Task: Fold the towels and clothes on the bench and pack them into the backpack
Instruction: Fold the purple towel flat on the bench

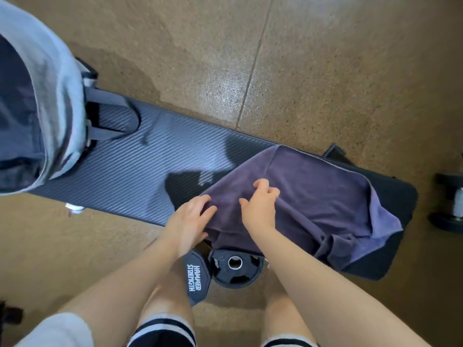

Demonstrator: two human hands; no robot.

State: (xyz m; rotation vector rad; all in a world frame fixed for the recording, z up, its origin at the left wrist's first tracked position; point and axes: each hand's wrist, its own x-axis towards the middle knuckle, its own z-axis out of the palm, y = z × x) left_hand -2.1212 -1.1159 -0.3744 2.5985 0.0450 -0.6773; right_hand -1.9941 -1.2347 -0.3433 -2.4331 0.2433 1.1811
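Both hands on the purple terry towel (313,194) at the right end of the black ribbed padded worktop (130,171): left hand (190,221) pressing flat, right hand (260,204) pinching a fold; risk: overhanging near edge drags it floorward if the pinch slips.

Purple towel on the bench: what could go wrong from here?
The purple towel overhangs the near edge of the bench, so it may slide onto the floor. The left hand and right hand rest near one corner, so a fold may come out skewed. Hanging cloth may snag the weight plate.
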